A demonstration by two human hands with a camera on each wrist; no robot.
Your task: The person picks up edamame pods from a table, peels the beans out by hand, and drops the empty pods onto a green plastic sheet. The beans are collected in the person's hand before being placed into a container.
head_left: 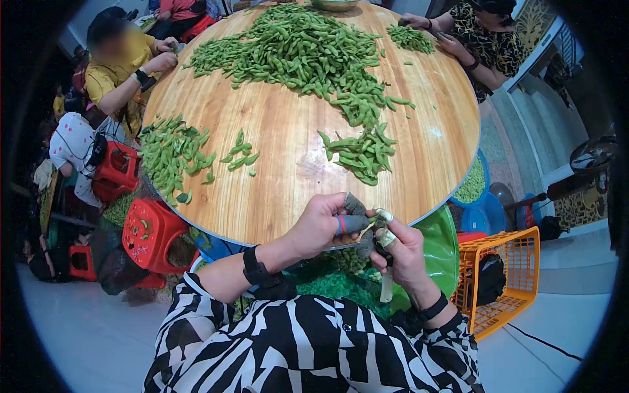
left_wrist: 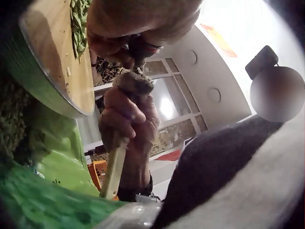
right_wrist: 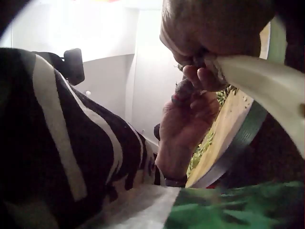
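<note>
My left hand (head_left: 319,226) and right hand (head_left: 406,254) meet at the near edge of the round wooden table (head_left: 275,144). Dark grey finger covers (head_left: 352,224) wrap some left fingers; pale wrappings (head_left: 386,237) cover right fingertips. Between the fingertips a bit of green bean pod (head_left: 371,221) shows, pinched by the left hand. The right hand grips a tool with a flat whitish handle (left_wrist: 114,168), which sticks out below the palm; its working end is hidden. In the right wrist view this handle (right_wrist: 259,78) looms large. Loose pods (head_left: 364,154) lie just beyond my hands.
A big heap of pods (head_left: 295,49) covers the far table, with a smaller pile (head_left: 171,154) at left. Two people work across the table. Below my hands hangs a green bag (head_left: 337,286). An orange crate (head_left: 517,298) stands right, red stools (head_left: 152,232) left.
</note>
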